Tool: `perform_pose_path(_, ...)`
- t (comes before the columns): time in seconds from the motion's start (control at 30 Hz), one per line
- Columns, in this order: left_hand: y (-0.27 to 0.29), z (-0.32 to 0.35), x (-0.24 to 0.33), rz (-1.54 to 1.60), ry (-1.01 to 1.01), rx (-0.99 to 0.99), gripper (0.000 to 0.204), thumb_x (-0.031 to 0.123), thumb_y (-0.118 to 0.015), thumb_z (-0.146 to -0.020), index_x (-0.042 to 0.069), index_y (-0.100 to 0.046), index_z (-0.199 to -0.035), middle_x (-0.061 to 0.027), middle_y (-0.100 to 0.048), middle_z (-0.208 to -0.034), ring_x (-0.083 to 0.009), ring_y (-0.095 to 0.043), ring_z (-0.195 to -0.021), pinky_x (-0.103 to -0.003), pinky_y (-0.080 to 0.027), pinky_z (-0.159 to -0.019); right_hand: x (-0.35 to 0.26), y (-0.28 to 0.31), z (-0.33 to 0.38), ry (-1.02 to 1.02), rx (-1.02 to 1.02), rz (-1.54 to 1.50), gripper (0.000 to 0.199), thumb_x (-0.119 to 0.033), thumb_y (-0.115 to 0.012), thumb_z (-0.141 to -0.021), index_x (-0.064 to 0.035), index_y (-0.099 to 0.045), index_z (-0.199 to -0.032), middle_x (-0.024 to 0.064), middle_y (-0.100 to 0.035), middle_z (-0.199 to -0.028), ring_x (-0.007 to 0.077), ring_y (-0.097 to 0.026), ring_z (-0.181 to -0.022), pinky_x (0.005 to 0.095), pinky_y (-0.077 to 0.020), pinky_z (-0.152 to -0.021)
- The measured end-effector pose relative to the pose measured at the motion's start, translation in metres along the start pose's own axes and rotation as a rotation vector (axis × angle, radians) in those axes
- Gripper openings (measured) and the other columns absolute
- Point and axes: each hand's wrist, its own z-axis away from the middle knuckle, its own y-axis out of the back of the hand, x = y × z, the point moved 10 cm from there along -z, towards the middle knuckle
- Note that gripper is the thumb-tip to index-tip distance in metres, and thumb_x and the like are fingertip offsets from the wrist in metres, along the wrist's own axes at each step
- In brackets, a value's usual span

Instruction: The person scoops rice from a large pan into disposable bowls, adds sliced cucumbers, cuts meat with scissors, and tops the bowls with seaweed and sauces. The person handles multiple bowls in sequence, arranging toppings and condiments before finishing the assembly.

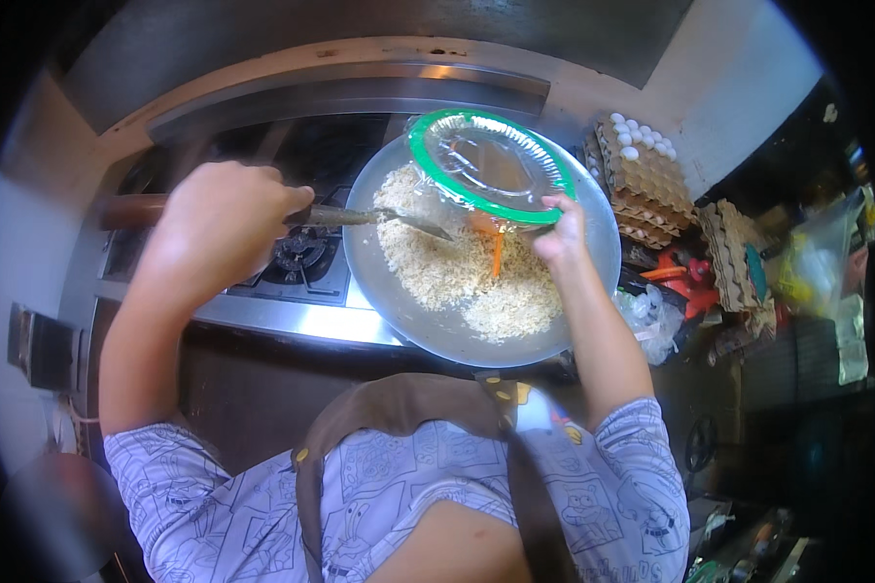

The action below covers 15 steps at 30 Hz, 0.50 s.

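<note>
My left hand (pixel 219 228) is closed around the handle of a metal spatula (pixel 389 219), whose blade reaches over the rice in a large steel wok (pixel 593 238). A wide layer of fried rice (pixel 457 267) covers the wok's bottom. My right hand (pixel 562 233) grips the rim of a clear plastic bowl with a green rim (pixel 486 165), tilted over the wok. Orange carrot strips (pixel 496 253) drop from the bowl onto the rice.
The wok sits on a steel gas stove (pixel 297 257) with a black burner to its left. Stacked cardboard egg trays with white eggs (pixel 642 170) stand right of the wok. Plastic bags (pixel 651 321) and red items clutter the right side.
</note>
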Motion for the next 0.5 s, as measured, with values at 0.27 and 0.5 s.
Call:
perform_pose_path(0.27,-0.072,-0.009,-0.004,0.102,-0.136,0.045,0.036,0.015,-0.068,-0.081,0.014,-0.067,-0.117,-0.0092,-0.062,-0.088,-0.0264,-0.065,-0.08,-0.037,-0.052,-0.071,0.065,-0.028,-0.009,-0.035,-0.106,0.342,0.026,-0.013,-0.056,-0.077,-0.0103,-0.05,-0.103,0.0106,-0.054,-0.1,0.0303,-0.052,-0.097,0.0519,-0.0434,-0.084)
perform_pose_path(0.5,-0.012,-0.013,-0.041,0.068,-0.015,0.089,0.036,0.015,-0.069,-0.079,0.012,-0.069,-0.115,-0.0128,-0.067,-0.085,-0.0301,-0.065,-0.08,-0.039,-0.051,-0.077,0.037,-0.02,-0.004,-0.011,0.006,0.077,0.041,-0.006,-0.058,-0.072,-0.0103,-0.045,-0.111,0.0143,-0.05,-0.107,0.0279,-0.049,-0.092,0.0446,-0.0439,-0.07)
